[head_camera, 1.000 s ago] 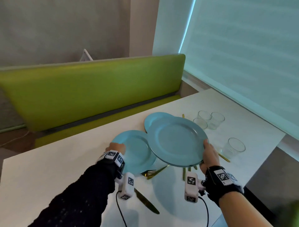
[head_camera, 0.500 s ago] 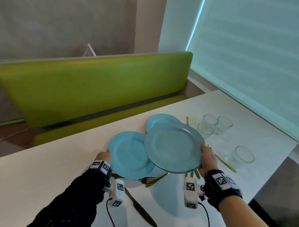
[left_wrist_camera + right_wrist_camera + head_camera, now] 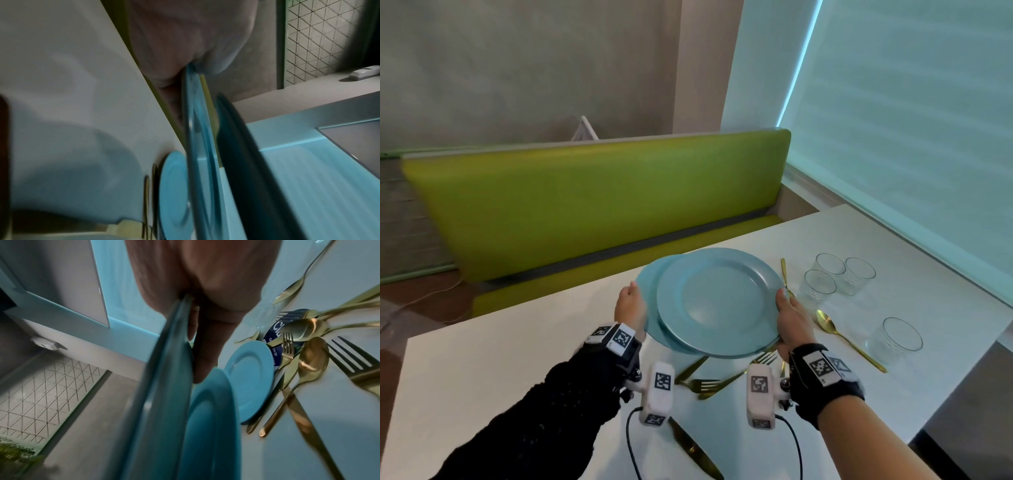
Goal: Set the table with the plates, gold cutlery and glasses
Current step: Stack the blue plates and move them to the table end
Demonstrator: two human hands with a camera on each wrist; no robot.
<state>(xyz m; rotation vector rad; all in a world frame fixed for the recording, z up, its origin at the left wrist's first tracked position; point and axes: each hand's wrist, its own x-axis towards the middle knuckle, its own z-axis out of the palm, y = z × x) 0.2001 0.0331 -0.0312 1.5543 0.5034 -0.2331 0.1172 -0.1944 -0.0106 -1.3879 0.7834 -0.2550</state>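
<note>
Two large blue plates hang above the white table [image 3: 482, 359], one overlapping the other. My right hand [image 3: 789, 313] grips the right rim of the upper plate [image 3: 719, 301], thumb on top. My left hand [image 3: 631, 308] pinches the left rim of the lower plate [image 3: 649, 291], which sits mostly under the upper one. A smaller blue plate [image 3: 248, 378] lies on the table below, hidden in the head view. Gold forks [image 3: 702, 383], a gold knife [image 3: 695, 452] and a gold spoon [image 3: 832, 329] lie near the table's front.
A cluster of three clear glasses [image 3: 820, 286] stands right of the plates, and a fourth glass [image 3: 900, 337] near the table's right edge. A green bench [image 3: 585, 205] runs behind the table, with a blind-covered window [image 3: 911, 120] on the right.
My left hand has carried its plate up and to the right, under the plate in my right hand. Both plates have risen and moved toward the far side of the table.
</note>
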